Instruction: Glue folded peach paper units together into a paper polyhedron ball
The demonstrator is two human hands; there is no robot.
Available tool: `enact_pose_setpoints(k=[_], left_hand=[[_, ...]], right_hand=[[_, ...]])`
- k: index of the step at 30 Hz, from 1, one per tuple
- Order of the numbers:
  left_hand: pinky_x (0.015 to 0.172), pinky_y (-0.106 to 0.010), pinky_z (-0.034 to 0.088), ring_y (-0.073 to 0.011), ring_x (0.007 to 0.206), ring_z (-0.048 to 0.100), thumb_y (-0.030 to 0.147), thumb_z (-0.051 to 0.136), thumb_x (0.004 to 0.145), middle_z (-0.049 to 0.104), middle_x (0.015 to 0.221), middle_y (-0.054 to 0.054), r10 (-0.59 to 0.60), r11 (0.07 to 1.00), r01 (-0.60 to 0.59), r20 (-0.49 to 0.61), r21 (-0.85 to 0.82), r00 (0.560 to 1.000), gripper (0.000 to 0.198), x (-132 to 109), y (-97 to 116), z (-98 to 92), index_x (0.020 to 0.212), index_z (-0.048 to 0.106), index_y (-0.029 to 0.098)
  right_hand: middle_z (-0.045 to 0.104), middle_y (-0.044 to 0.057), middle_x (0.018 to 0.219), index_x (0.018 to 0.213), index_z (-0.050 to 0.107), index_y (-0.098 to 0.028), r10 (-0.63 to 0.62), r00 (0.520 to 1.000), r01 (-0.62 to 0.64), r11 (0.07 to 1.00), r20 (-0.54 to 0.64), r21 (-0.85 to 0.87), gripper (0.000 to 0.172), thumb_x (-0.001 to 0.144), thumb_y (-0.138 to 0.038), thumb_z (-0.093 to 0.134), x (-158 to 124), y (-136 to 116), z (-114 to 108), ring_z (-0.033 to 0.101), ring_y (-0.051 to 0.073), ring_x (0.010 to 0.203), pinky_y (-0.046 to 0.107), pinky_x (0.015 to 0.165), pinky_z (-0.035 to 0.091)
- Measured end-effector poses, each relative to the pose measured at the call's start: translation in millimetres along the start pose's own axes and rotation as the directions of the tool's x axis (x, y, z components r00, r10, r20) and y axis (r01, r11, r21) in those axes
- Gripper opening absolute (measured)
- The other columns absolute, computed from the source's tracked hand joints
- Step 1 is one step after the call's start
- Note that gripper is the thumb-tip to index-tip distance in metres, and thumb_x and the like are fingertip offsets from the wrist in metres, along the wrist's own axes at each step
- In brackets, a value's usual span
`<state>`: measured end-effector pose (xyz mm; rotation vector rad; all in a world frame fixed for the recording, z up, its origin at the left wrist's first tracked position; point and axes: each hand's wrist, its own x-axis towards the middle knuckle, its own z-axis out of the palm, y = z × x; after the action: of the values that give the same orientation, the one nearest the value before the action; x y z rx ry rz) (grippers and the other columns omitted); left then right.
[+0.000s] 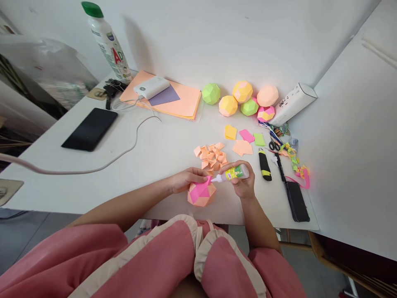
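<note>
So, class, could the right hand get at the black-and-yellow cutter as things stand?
Reach it, probably yes: the cutter lies close beside the right hand, with only bare tabletop between. Picking it up looks unlikely, though, while that hand grips the glue bottle.

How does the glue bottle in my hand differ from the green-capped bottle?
The glue bottle is tilted nearly sideways in your right hand; the green-capped bottle stands upright. The glue bottle has a narrow nozzle; the green-capped bottle has a wide cap. Both are bottles with printing.
</note>
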<state>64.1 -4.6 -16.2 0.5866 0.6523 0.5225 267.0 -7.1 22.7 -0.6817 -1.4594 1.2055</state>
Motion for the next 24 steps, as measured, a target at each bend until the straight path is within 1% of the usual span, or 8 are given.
enact_pose_setpoints(k=[4,6,9,13,16,21,24], left_hand=[[0.057,-0.024,0.042,-0.0125,0.058,0.058,0.024,0.079,0.062,0.068,0.069,-0.005,-0.007,1.000,0.007,-0.012,-0.011,1.000,0.022,1.0,-1.6,-1.1,0.078,0.072,0.010],[0.058,-0.024,0.043,-0.0129,0.059,0.059,0.024,0.079,0.062,0.068,0.069,-0.006,-0.010,1.000,0.010,-0.027,-0.011,1.000,0.023,1.4,-1.9,-1.4,0.078,0.072,0.009],[0.058,-0.023,0.043,-0.0130,0.060,0.060,0.025,0.079,0.061,0.068,0.068,-0.006,-0.012,1.000,0.012,-0.035,-0.010,0.999,0.023,1.7,-1.8,-1.3,0.077,0.072,0.009],[0.057,-0.023,0.043,-0.0128,0.058,0.059,0.024,0.079,0.062,0.068,0.067,-0.006,-0.014,1.000,0.014,-0.026,-0.022,1.000,0.021,1.5,-1.5,-0.6,0.076,0.072,0.009],[0.057,-0.023,0.044,-0.0129,0.059,0.060,0.023,0.079,0.063,0.068,0.068,-0.006,-0.011,1.000,0.011,-0.022,-0.024,1.000,0.021,1.1,-1.4,-0.5,0.077,0.072,0.009],[0.058,-0.023,0.045,-0.0129,0.061,0.061,0.024,0.078,0.065,0.069,0.070,-0.006,-0.011,1.000,0.011,-0.008,-0.019,1.000,0.020,0.4,-0.4,-1.1,0.078,0.072,0.010],[0.057,-0.023,0.044,-0.0123,0.059,0.060,0.025,0.078,0.065,0.068,0.068,-0.006,-0.011,1.000,0.011,-0.012,-0.011,1.000,0.020,0.5,-0.2,-1.5,0.076,0.072,0.010]], right_hand=[[0.071,0.005,0.082,0.098,0.057,-0.025,-0.037,0.998,0.034,0.998,0.049,0.050,0.032,0.075,-0.040,0.072,0.8,-2.4,1.4,0.068,0.024,0.078,0.042,0.071,0.053],[0.072,0.005,0.083,0.098,0.057,-0.024,-0.046,0.998,0.044,0.998,0.050,0.051,0.031,0.075,-0.038,0.073,0.9,-3.1,1.7,0.068,0.024,0.079,0.042,0.072,0.053],[0.072,0.005,0.081,0.096,0.056,-0.024,-0.027,1.000,0.027,1.000,0.015,0.003,0.033,0.074,-0.042,0.073,0.3,-3.3,1.4,0.069,0.024,0.078,0.043,0.071,0.053],[0.071,0.005,0.079,0.093,0.055,-0.023,0.015,1.000,-0.015,0.999,0.013,-0.036,0.038,0.071,-0.048,0.073,-1.1,-2.7,0.5,0.069,0.025,0.076,0.043,0.070,0.054],[0.072,0.005,0.080,0.094,0.055,-0.024,0.009,1.000,-0.009,0.999,-0.009,-0.042,0.038,0.071,-0.048,0.074,-1.5,-2.6,0.8,0.069,0.025,0.077,0.043,0.070,0.054],[0.072,0.005,0.082,0.097,0.056,-0.024,-0.032,0.999,0.031,0.999,0.043,0.011,0.035,0.073,-0.044,0.073,-1.0,-3.5,3.4,0.069,0.023,0.075,0.044,0.071,0.055],[0.072,0.005,0.083,0.097,0.056,-0.024,-0.039,0.999,0.039,0.999,0.018,0.001,0.034,0.073,-0.042,0.073,-1.0,-3.7,3.6,0.069,0.024,0.077,0.044,0.072,0.055]])
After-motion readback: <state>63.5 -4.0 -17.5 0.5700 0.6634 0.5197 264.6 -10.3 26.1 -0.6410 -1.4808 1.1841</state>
